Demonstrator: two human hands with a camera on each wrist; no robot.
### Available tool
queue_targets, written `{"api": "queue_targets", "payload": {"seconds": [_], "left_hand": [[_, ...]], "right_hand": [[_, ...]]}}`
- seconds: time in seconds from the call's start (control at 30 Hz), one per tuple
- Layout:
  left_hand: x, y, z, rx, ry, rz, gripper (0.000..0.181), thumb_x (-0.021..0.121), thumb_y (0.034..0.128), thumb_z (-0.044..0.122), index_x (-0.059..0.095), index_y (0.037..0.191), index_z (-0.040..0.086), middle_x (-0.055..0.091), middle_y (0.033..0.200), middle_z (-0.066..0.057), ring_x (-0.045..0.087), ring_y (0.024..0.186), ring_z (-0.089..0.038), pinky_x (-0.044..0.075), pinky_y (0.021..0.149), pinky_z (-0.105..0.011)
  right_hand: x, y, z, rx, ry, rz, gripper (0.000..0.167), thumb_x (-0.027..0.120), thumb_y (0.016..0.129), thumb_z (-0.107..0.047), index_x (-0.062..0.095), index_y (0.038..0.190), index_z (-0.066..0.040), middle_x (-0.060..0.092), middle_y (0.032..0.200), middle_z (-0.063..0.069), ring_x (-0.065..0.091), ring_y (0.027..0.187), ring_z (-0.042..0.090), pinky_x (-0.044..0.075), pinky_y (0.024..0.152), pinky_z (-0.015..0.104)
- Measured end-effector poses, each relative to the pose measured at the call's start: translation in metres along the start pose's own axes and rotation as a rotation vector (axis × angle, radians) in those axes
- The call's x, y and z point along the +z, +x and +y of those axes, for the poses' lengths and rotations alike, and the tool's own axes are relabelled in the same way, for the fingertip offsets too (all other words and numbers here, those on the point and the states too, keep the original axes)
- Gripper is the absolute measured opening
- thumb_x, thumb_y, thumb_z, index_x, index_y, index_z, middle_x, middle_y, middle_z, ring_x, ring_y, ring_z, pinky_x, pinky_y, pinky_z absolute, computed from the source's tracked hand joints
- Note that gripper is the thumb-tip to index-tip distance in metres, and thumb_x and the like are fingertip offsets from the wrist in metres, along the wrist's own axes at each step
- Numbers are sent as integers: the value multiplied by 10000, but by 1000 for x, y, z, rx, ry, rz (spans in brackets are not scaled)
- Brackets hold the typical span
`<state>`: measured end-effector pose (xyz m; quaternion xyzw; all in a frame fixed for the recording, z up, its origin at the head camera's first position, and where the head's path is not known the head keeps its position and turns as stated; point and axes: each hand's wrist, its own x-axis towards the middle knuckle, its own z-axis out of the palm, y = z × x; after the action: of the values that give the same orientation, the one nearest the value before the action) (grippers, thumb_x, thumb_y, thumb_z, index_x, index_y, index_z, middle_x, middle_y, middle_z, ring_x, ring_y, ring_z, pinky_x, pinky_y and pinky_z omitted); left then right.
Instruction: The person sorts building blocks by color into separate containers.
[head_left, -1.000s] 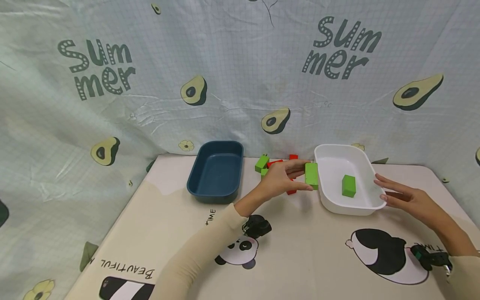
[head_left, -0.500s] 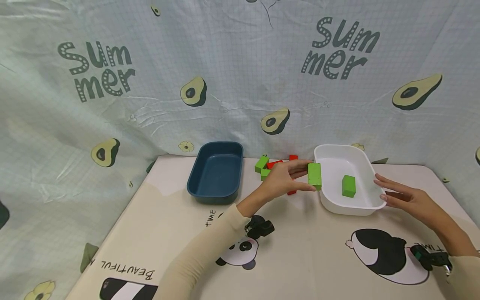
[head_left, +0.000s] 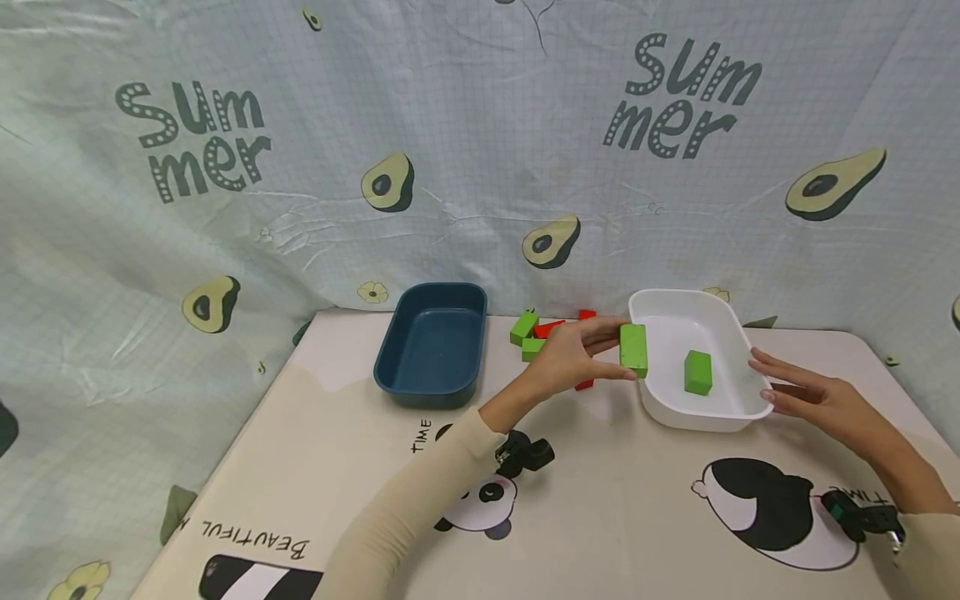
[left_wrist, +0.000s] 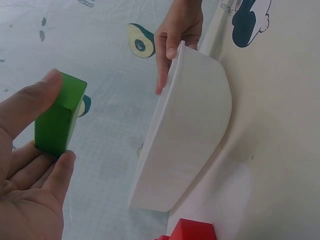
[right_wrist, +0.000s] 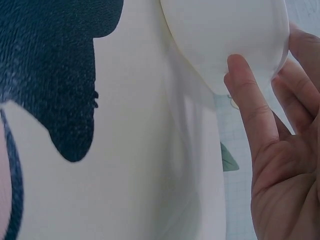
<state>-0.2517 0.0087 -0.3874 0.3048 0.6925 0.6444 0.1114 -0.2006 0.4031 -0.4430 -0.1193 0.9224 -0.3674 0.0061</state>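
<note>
My left hand (head_left: 566, 358) pinches a green block (head_left: 633, 351) between thumb and fingers, held upright at the left rim of a white container (head_left: 705, 421). In the left wrist view, the green block (left_wrist: 60, 115) is apart from the container's wall (left_wrist: 187, 120). Another green block (head_left: 697, 372) stands inside the container. My right hand (head_left: 832, 408) touches the container's right side with fairly straight, spread fingers. In the right wrist view, one fingertip (right_wrist: 239, 62) rests against its outer wall. Several green and red blocks lie behind my left hand, partly hidden, among them a green block (head_left: 524, 327).
A dark blue container (head_left: 431, 392) stands to the left of the loose blocks, with nothing in it. Behind the table hangs a printed cloth (head_left: 465, 150). A red block (left_wrist: 192, 230) lies on the table near the white container. The table cover (head_left: 600, 517) carries panda prints.
My left hand has moved slightly to the right with the green block, bringing it over the white container's left rim. My right hand and the container have stayed put.
</note>
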Motion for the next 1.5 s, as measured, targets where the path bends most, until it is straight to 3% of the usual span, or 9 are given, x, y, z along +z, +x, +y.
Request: {"api": "queue_targets", "payload": {"seconds": [0.3,0.63,1.1,1.5], "left_hand": [[1,3,-1,-3,30,-2,705,890,757,28,594,1398,31,653,1337,-11,622,1191,-11,524,969,-196],[3,12,0,12,70,1,701,900,751,52,601,1384,16,659,1336,-38,632,1179,-17,517,975,-190],[7,23,1,24,111,14,688,903,752,64,611,1373,12,657,1345,-65,643,1173,-35,519,953,-164],[11,34,5,-9,161,11,695,906,758,109,613,1385,48,642,1377,-34,625,1207,-39,511,940,-134]], "right_hand": [[0,0,-1,-12,13,5,604,664,1007,-260,429,1560,-201,252,1517,-375,355,1063,-307,455,780,28],[0,0,0,-15,29,7,603,666,1006,-246,430,1560,-199,264,1584,-286,371,1066,-302,462,779,29],[0,-1,1,-20,25,8,605,668,1005,-240,431,1559,-202,266,1567,-314,369,1071,-297,448,783,20],[1,0,1,-9,6,8,610,669,1004,-263,428,1561,-209,266,1591,-273,353,1064,-304,446,783,24]]}}
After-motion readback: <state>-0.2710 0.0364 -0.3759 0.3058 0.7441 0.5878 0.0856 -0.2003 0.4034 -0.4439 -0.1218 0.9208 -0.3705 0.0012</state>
